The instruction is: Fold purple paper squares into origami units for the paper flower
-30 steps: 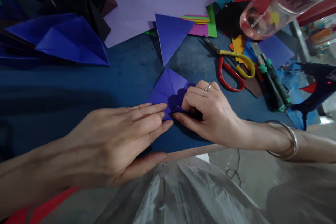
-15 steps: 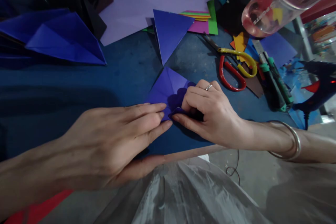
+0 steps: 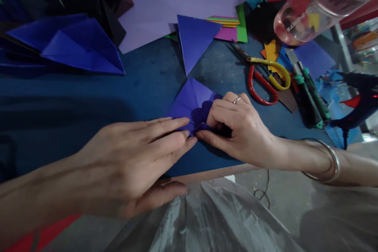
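Observation:
A creased sheet of purple paper lies on the blue table top between my hands. My left hand lies with outstretched fingers on its lower left part, the thumb apart near the table edge. With a curled grip, my right hand pinches the lower right edge of the sheet, which folds up between thumb and fingers. The fingers cover part of that fold. Just above the sheet sits a folded purple paper triangle, its tip pointing down at the sheet's top corner.
Scissors with red and yellow handles lie right of the triangle, beside green-handled cutters. A dark glue gun and a clear cup stand farther right. Folded blue paper lies left, lilac sheets behind.
The view has shifted slightly, so the table things appear a little lower and to the right. My left thumb has moved away from the fingers; the right hand keeps its pinch on the paper.

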Available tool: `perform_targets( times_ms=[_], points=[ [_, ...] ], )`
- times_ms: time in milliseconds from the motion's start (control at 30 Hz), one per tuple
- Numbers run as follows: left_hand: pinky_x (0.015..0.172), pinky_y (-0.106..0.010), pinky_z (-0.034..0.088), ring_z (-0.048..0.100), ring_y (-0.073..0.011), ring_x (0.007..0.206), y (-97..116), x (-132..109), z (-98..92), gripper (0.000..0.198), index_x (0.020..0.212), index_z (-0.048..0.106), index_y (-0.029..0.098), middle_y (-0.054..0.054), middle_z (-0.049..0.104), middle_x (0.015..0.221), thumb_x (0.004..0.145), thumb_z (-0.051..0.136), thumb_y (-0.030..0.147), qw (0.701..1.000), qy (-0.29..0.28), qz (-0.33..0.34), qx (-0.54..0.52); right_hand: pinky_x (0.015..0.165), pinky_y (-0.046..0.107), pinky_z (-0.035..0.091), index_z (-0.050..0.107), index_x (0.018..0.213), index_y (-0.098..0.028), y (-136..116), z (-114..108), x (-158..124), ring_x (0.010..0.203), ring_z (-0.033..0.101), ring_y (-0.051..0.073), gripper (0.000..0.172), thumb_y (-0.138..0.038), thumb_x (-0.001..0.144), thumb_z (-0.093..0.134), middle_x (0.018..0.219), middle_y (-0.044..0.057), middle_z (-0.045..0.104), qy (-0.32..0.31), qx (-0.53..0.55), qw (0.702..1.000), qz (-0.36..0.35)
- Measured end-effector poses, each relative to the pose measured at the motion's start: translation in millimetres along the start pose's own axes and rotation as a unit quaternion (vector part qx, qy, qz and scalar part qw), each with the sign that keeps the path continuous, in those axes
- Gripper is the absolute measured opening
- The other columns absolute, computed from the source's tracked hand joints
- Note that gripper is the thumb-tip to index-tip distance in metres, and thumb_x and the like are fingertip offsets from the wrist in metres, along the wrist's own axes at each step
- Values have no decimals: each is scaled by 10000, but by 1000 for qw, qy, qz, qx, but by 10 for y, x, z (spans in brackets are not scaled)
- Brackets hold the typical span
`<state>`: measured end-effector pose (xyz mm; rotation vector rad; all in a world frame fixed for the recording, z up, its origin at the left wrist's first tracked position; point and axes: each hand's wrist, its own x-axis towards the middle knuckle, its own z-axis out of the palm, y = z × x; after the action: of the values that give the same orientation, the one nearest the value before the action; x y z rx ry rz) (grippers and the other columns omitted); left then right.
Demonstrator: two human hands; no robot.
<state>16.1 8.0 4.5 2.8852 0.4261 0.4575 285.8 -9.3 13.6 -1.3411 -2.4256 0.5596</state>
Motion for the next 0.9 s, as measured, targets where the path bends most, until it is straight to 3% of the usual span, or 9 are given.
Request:
perform_targets(
  times_ms=[233, 467, 767, 900],
  points=[
    [1001, -393, 679, 657, -304, 1391, 21, -4, 25, 493, 1427, 641, 147, -94, 770, 1354, 1098, 477, 475, 1000, -11, -18, -1, 768, 349, 250, 582, 775, -211, 4, 3, 6, 791, 489, 183, 285, -319, 1016, 691, 733, -14, 599, 1, 0, 1000, 1],
    [1211, -394, 560, 661, -275, 1378, 36, 18, 21, 479, 1424, 650, 113, -98, 771, 1349, 1084, 539, 432, 1000, 0, -10, -13, 775, 357, 248, 586, 774, -211, -2, 9, -3, 791, 478, 187, 282, -319, 1014, 688, 749, -11, 605, 0, -5, 1000, -2],
    [1201, -383, 572, 689, -290, 1346, 28, 6, 21, 490, 1420, 665, 96, -122, 775, 1343, 1030, 642, 392, 999, 18, -15, -43, 783, 364, 250, 597, 783, -214, -9, 8, -3, 784, 479, 193, 281, -331, 1036, 636, 745, -2, 608, -2, -10, 1000, 3],
    [1221, -356, 547, 681, -269, 1358, 30, 8, 14, 457, 1411, 672, 120, -103, 773, 1344, 1054, 594, 394, 999, 19, -17, -31, 781, 366, 249, 602, 791, -214, -10, 9, -3, 784, 481, 194, 274, -334, 1035, 639, 753, 1, 619, -2, -13, 1000, 4]
  ],
)
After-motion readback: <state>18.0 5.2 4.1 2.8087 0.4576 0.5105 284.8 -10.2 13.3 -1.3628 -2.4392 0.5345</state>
